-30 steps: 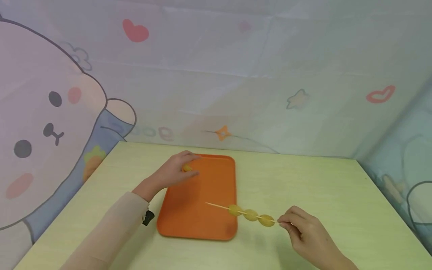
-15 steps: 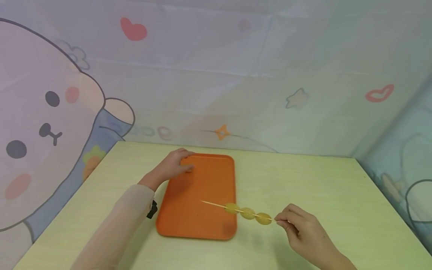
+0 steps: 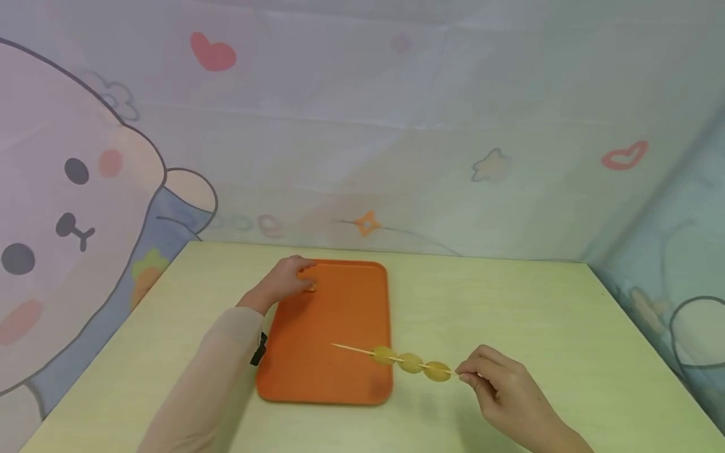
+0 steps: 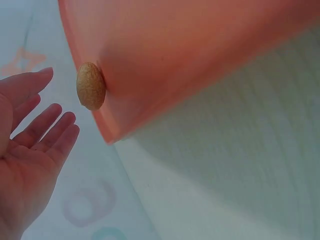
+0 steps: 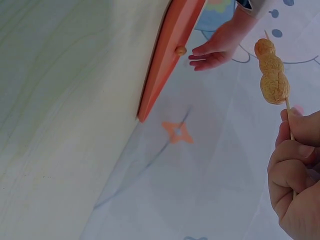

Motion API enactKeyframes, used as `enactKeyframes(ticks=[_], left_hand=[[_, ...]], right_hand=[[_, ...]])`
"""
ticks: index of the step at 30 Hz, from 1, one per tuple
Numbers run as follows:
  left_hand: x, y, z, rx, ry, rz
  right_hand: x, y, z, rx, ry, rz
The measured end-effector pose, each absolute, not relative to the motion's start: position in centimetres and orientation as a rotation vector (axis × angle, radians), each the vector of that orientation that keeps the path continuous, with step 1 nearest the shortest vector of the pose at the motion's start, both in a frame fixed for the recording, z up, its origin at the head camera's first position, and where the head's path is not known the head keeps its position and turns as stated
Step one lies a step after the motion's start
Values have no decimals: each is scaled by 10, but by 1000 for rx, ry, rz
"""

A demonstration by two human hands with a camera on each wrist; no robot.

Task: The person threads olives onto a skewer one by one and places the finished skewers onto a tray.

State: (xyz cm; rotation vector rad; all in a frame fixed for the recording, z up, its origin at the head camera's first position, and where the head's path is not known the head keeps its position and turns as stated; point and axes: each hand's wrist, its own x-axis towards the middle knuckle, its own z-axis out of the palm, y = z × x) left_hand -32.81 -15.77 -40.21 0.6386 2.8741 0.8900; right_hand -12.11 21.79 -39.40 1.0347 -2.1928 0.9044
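Observation:
Between my right thumb and fingers I pinch the lower end of a thin wooden skewer point(image 3: 351, 348), its tip pointing left over the orange tray point(image 3: 345, 321). Threaded on it are three golden-brown, wrinkled oval balls point(image 3: 410, 363). My right hand point(image 3: 510, 393) is to the right of the tray. Over the tray's far left corner, my left hand point(image 3: 283, 281) has its fingers loosely extended. A single loose oval ball point(image 4: 91, 86) sits on the tray there; in the left wrist view the fingertips are apart from it.
The tray lies on a pale yellow-green table point(image 3: 487, 308). Behind it hangs a patterned cloth point(image 3: 351, 126) with hearts and a cartoon bear. A black strap point(image 3: 258, 350) is at my left sleeve.
My left hand has drawn slightly left, with the loose ball staying on the tray. The right hand holds the skewer nearly steady, and the head view has shifted a little.

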Motion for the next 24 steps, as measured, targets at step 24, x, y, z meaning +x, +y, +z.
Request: enactKeyframes(ticks=[24], left_hand=[[-341,-157,-417,628,2807,826]], right_hand=[[-121,221,-398,1030,-2182,902]])
